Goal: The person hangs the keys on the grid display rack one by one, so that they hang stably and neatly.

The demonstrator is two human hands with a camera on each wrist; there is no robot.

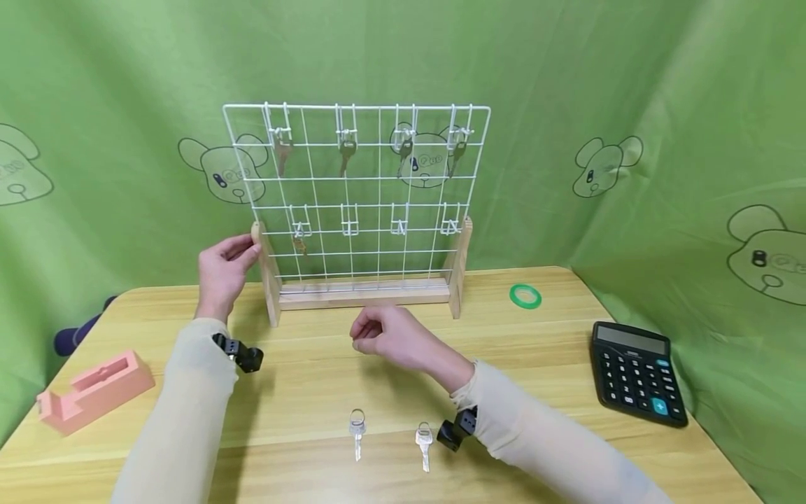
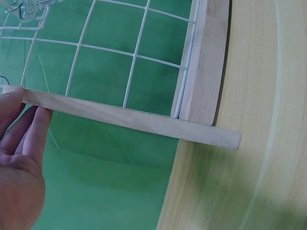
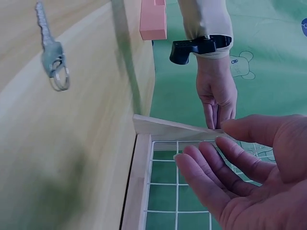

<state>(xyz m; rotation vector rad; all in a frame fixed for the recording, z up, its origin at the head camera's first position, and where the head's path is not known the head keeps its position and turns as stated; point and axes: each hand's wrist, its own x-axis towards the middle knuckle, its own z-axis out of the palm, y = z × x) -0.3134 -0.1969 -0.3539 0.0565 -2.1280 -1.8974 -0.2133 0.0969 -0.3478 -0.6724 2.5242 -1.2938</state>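
A white wire grid rack [image 1: 315,107] stands on wooden supports at the back of the table. With thumb and fingers, my left hand [image 1: 222,274] pinches the upper end of its left wooden post [image 2: 96,109]. Several keys hang on the upper hooks, among them one key [image 1: 348,148]; another key [image 1: 299,245] hangs at the lower left hook. My right hand [image 1: 393,337], loosely curled with nothing in it, hovers in front of the rack's base. Two keys with rings, a left key [image 1: 357,428] and a right key [image 1: 425,439], lie near the front.
A pink tape dispenser [image 1: 97,392] sits at the left of the table. Right of the rack lies a green tape ring [image 1: 525,296]. A black calculator [image 1: 637,374] is near the right edge. Green cloth [image 1: 535,70] hangs behind and around the table.
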